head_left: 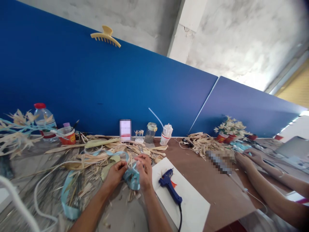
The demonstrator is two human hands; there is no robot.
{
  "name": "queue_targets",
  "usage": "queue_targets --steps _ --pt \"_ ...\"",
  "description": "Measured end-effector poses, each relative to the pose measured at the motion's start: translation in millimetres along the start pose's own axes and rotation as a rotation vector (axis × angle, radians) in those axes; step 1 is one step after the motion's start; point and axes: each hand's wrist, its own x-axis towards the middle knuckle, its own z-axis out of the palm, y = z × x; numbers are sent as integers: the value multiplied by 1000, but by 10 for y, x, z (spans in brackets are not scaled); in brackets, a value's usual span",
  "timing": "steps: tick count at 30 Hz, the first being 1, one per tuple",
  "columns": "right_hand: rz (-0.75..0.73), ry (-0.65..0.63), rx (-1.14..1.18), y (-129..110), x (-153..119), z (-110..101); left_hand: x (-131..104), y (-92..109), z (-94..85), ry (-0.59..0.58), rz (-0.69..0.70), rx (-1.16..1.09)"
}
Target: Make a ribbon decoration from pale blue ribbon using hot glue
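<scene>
My left hand (pixel 115 174) is closed in a pinch at the left side of a light-blue ribbon bunch (pixel 132 178). What its fingertips hold is too small to make out. On the bunch's right side, my right hand (pixel 145 170) has its fingers bent around the ribbon, with a pale strip of dried husk near the fingertips. A loose length of blue ribbon (pixel 66 196) curls across the table to the left. Dried corn husks (pixel 101 143) and scraps lie around and behind both hands. Right of my hands, a blue glue gun (pixel 171 187) rests on a white board (pixel 193 206).
A water bottle (pixel 44 120), a red cup (pixel 67 135), a phone (pixel 125 130), a jar (pixel 151 132) and a white cup (pixel 166 135) line the blue partition (pixel 120 80). White cables cross the left side. At right, another person's hands (pixel 248 159) work near husks (pixel 202 145).
</scene>
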Motion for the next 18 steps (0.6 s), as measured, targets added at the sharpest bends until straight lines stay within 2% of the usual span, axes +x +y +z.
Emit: queue_targets --steps 10,18 --pt "109 32 -66 75 41 50 -43 116 13 -72 24 37" --pt "86 -47 -89 54 31 72 -48 106 17 -111 23 -17"
